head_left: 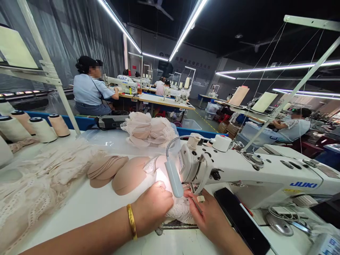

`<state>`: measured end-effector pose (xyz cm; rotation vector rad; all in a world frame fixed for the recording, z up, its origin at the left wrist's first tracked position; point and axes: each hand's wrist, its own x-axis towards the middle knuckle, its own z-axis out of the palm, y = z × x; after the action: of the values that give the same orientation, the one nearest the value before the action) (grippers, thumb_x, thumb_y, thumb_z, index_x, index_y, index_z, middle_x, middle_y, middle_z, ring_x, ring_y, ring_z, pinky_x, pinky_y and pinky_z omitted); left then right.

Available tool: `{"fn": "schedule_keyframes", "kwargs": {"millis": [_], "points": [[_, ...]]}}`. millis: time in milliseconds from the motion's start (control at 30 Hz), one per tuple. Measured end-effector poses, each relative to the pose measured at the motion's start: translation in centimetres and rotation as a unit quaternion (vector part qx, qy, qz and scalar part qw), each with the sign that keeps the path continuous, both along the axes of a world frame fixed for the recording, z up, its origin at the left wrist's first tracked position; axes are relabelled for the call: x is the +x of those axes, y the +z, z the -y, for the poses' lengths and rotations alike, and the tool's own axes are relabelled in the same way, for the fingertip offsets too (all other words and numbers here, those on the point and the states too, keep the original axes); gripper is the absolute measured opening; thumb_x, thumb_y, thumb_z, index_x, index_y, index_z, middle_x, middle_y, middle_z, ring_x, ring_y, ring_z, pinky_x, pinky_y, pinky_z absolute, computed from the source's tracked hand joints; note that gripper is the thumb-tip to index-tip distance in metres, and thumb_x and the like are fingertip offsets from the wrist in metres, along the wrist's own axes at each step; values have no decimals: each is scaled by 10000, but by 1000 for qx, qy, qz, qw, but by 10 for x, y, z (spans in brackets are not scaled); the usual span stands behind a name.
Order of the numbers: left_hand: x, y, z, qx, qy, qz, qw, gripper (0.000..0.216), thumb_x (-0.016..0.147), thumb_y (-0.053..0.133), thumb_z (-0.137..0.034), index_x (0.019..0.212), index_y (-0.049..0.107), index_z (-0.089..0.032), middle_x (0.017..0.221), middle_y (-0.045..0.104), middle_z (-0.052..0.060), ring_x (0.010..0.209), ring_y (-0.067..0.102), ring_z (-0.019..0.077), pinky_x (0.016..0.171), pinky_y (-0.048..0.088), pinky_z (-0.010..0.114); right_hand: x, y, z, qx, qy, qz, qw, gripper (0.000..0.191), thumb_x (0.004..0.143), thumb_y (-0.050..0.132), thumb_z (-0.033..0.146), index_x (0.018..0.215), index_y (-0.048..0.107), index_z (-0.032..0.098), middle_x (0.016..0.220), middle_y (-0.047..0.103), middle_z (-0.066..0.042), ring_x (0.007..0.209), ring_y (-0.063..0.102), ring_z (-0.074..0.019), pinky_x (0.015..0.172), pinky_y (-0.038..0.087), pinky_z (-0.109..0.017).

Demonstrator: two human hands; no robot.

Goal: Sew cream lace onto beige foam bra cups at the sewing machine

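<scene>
My left hand (154,205) is closed, with curled fingers gripping pale lace fabric (179,211) left of the sewing machine's needle area. My right hand (208,212) lies on the right edge of the same lace, its fingers stretched toward the presser foot. The white sewing machine (255,177) stands over the work, and its head hides part of the fabric and the right fingertips. A grey gooseneck lamp (174,179) lights the spot between both hands. Just beyond my left hand lie a beige bra cup (130,175) and a stack of cups (107,168).
Lace pieces (50,180) spread over the left of the table. Thread cones (44,129) stand behind them. Lace-trimmed cups (150,129) are piled at the back. A black phone (241,219) lies beside my right forearm. A co-worker (91,88) sits at another machine.
</scene>
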<state>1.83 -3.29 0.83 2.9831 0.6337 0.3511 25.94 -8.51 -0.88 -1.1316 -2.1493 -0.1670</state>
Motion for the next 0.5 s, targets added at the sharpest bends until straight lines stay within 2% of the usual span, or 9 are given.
{"fn": "schedule_keyframes", "kwargs": {"millis": [133, 267, 333, 400, 500], "points": [[-10, 16, 4, 3, 30, -9, 1000, 134, 814, 738, -269, 806, 620, -207, 938, 695, 54, 917, 646, 290, 978, 497, 486, -4, 5, 6, -10, 30, -4, 999, 296, 1021, 485, 110, 1231, 645, 245, 1030, 799, -87, 937, 758, -268, 796, 624, -378], [-10, 20, 9, -12, 67, 1, 998, 317, 849, 756, -449, 1056, 660, -229, 1046, 691, 78, 1000, 644, 313, 941, 519, 440, -14, 13, 14, -49, 96, 46, 993, 423, 1018, 493, 122, 1422, 524, 242, 1245, 761, -102, 1063, 734, -270, 925, 596, -422], [-10, 23, 12, -41, 53, -2, 998, 405, 843, 770, -469, 1147, 639, -237, 1094, 688, 79, 1028, 640, 306, 923, 532, 407, -18, 15, 16, -62, 110, 67, 990, 489, 1017, 518, 134, 1494, 464, 230, 1352, 718, -119, 1194, 687, -292, 995, 572, -446], [-12, 28, 15, -75, 22, -15, 997, 421, 832, 779, -425, 1181, 633, -239, 1130, 685, 72, 1023, 648, 291, 900, 539, 383, -20, 13, 16, -83, 97, 85, 988, 452, 1000, 527, 111, 1434, 514, 236, 1293, 735, -99, 1198, 677, -290, 992, 570, -435], [-15, 37, 19, -93, 25, -69, 993, 361, 825, 773, -358, 1139, 661, -218, 1141, 683, 85, 998, 663, 309, 851, 544, 416, -17, 6, 12, -114, 50, 121, 985, 298, 952, 527, 53, 1151, 641, 243, 1137, 767, -62, 1105, 707, -287, 974, 569, -454]]}}
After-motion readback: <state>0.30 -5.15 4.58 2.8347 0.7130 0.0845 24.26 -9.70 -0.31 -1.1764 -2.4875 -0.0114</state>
